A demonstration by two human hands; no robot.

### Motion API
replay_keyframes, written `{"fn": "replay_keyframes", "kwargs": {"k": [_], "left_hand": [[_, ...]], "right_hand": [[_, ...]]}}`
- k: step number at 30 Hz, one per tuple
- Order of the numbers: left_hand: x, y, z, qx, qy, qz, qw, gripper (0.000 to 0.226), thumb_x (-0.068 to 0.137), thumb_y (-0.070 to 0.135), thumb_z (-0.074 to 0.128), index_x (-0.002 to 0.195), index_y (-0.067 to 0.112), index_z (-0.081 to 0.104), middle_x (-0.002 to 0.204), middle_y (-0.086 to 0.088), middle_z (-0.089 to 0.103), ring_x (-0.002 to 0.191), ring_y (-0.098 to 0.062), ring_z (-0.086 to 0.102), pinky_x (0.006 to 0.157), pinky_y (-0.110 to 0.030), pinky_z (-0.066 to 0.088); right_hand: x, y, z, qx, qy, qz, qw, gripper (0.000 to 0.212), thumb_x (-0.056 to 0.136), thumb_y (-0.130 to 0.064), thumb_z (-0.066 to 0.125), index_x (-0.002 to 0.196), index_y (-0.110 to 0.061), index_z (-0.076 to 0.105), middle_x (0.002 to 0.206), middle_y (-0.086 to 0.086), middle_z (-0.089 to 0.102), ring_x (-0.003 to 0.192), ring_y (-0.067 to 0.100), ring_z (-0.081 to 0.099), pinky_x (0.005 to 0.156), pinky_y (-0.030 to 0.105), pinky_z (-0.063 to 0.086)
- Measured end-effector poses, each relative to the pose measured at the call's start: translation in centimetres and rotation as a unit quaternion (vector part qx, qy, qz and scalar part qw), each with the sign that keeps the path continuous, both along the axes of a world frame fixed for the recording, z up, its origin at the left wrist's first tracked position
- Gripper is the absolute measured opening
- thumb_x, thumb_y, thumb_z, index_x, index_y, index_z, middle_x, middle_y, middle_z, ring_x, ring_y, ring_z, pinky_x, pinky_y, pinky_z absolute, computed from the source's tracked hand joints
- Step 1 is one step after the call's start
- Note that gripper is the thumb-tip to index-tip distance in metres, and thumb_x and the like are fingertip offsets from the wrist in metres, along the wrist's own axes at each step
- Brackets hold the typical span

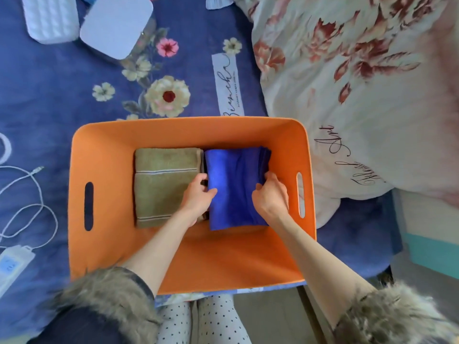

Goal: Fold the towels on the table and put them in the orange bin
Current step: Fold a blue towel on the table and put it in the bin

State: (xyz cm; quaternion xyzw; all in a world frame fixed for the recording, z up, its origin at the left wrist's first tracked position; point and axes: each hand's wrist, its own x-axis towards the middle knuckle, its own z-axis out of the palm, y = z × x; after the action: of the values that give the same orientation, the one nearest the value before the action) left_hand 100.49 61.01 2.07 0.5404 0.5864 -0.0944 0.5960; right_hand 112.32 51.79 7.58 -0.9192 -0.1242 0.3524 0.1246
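Note:
The orange bin [104, 247] stands on a blue flowered sheet, right below me. Inside it, a folded olive-green towel [164, 184] with pale stripes lies on the left. A folded blue towel [234, 184] lies beside it on the right. My left hand [197, 197] grips the blue towel's left edge, thumb on top and fingers tucked down between the two towels. My right hand [272, 194] grips the blue towel's right edge, fingers curled over it near the bin's right wall.
A white flowered quilt [360, 83] is heaped to the right of the bin. A white cable [32, 194] and a small white device [12, 263] lie on the sheet at left. Two white box-like things [49, 18] [115, 26] sit at the far left.

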Motion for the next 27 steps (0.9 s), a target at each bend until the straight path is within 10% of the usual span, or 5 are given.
{"fn": "replay_keyframes", "kwargs": {"k": [13, 17, 22, 27], "left_hand": [[-0.3, -0.1, -0.4, 0.165, -0.006, -0.102, 0.981, 0.045, 0.091, 0.004, 0.051, 0.133, 0.012, 0.039, 0.115, -0.011, 0.053, 0.103, -0.027, 0.053, 0.081, -0.029, 0.038], [-1.8, -0.9, 0.7, 0.340, -0.011, -0.313, 0.886, 0.064, 0.085, 0.015, 0.063, 0.142, 0.017, 0.033, 0.147, -0.012, 0.029, 0.133, -0.032, 0.032, 0.103, -0.042, 0.036], [-1.1, 0.1, -1.2, 0.372, 0.056, -0.557, 0.740, 0.118, 0.067, 0.065, 0.065, 0.147, 0.027, -0.012, 0.145, -0.006, -0.037, 0.130, -0.028, -0.041, 0.109, -0.051, -0.019], [-0.9, 2.4, -4.2, 0.384, 0.102, -0.578, 0.713, 0.130, 0.057, 0.081, 0.055, 0.132, 0.029, -0.037, 0.139, -0.001, -0.045, 0.127, -0.024, -0.044, 0.100, -0.056, -0.030]], "right_hand": [[0.0, 0.5, -1.3, -0.061, -0.043, 0.092, 0.993, 0.051, 0.092, -0.011, 0.049, 0.139, -0.008, 0.028, 0.136, 0.016, 0.041, 0.122, 0.032, 0.045, 0.096, 0.035, 0.041], [-0.8, -1.0, -1.4, -0.126, -0.105, 0.352, 0.921, 0.075, 0.093, -0.013, 0.048, 0.148, -0.007, -0.002, 0.157, 0.014, -0.001, 0.145, 0.030, 0.002, 0.116, 0.039, 0.012], [0.8, -0.1, -3.2, -0.254, -0.193, 0.535, 0.782, 0.087, 0.095, -0.029, 0.046, 0.142, -0.003, -0.022, 0.153, 0.020, -0.021, 0.142, 0.034, -0.019, 0.111, 0.049, -0.014], [2.4, 0.7, -6.1, -0.307, -0.152, 0.544, 0.766, 0.122, 0.077, -0.046, 0.070, 0.141, -0.011, -0.029, 0.149, 0.022, -0.029, 0.138, 0.040, -0.025, 0.109, 0.052, -0.017]]}}
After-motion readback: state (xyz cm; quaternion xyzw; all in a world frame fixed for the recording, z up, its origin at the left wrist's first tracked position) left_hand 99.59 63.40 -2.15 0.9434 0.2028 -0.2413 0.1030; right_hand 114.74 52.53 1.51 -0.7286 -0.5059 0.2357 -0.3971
